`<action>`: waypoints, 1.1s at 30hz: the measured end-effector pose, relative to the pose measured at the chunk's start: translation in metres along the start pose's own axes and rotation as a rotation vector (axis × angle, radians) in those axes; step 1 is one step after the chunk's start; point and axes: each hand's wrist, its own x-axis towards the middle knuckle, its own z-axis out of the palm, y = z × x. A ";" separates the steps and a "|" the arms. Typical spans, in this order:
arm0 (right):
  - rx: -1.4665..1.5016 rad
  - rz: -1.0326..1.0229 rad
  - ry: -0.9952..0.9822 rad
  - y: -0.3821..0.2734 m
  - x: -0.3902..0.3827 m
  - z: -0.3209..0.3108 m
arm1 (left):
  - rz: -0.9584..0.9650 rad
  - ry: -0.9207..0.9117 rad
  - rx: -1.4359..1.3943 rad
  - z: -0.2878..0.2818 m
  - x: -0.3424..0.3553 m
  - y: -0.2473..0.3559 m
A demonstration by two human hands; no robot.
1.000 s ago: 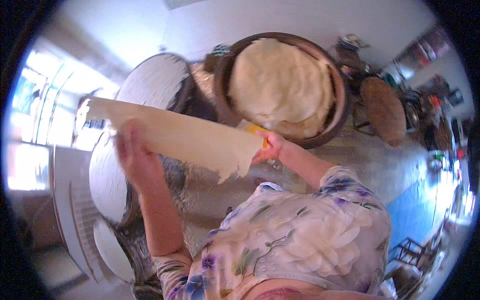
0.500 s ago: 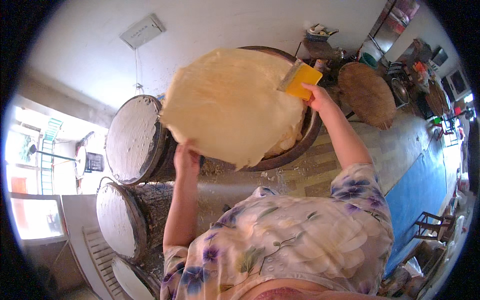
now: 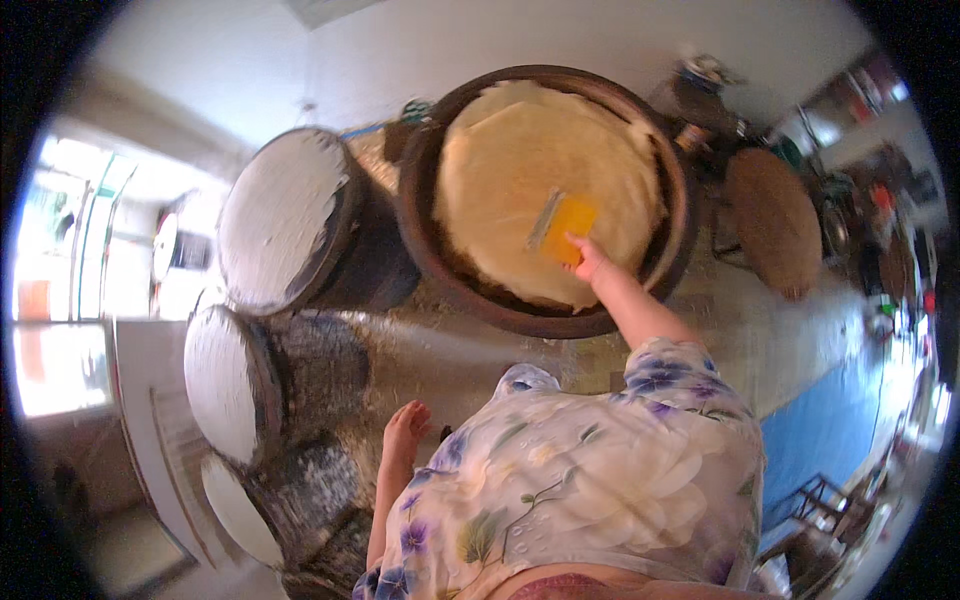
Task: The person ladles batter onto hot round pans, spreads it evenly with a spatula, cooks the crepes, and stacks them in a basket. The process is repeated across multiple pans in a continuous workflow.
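Right grip (image 3: 585, 259) is clamped on a yellow scraper (image 3: 569, 222), held over the pale round sheet (image 3: 505, 165) inside the brown tub (image 3: 545, 322); whether the two touch is unclear. Left grip (image 3: 405, 432) hangs near the floral shirt (image 3: 590, 470), fingers loosely extended.

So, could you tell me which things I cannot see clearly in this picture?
In the head view:
Brown basin: its bottom is hidden by pale flatbread-like sheets.
Right hand: some fingers seem hidden behind the yellow scraper.
Floral shirt: cut off by the lower edge.
Items piled at upper right: blurred.
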 end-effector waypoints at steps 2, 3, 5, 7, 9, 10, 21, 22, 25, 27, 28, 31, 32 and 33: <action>-0.144 0.122 -0.129 0.026 -0.015 0.033 | -0.003 0.096 -0.046 0.007 -0.037 -0.015; -0.203 0.137 -0.234 0.038 -0.026 0.050 | 0.037 0.133 -0.077 0.015 -0.054 -0.022; -0.481 0.113 -0.455 0.058 -0.055 0.081 | -0.007 0.134 -0.191 0.036 -0.080 -0.039; -0.743 0.145 -0.744 0.073 -0.084 0.105 | -0.018 0.115 -0.261 0.057 -0.100 -0.054; -0.990 0.156 -0.899 0.086 -0.110 0.119 | 0.064 0.135 -0.208 0.073 -0.121 -0.065; -1.153 0.163 -0.934 0.098 -0.121 0.125 | 0.146 0.181 -0.138 0.079 -0.134 -0.069; -1.427 -0.930 -2.397 0.287 -0.354 0.134 | 0.646 0.517 -1.043 0.077 -0.231 -0.097; -1.403 -0.777 -2.494 0.308 -0.379 0.130 | 0.765 0.615 -1.024 0.063 -0.245 -0.116; -1.413 -0.342 -2.593 0.367 -0.438 0.107 | 0.829 0.748 -1.278 0.015 -0.306 -0.183; -1.459 -0.107 -2.348 0.395 -0.448 0.099 | 0.834 0.865 -1.164 0.005 -0.348 -0.227; -1.512 -0.106 -2.321 0.414 -0.450 0.099 | 0.854 0.903 -1.130 0.002 -0.367 -0.250; -1.953 0.204 -2.014 0.452 -0.450 0.097 | 0.887 1.267 -1.292 0.001 -0.405 -0.313; -1.911 0.290 -2.006 0.464 -0.452 0.096 | 0.981 1.301 -1.431 0.000 -0.413 -0.338; -1.965 0.310 -1.964 0.474 -0.453 0.096 | 0.923 1.399 -1.486 0.003 -0.421 -0.366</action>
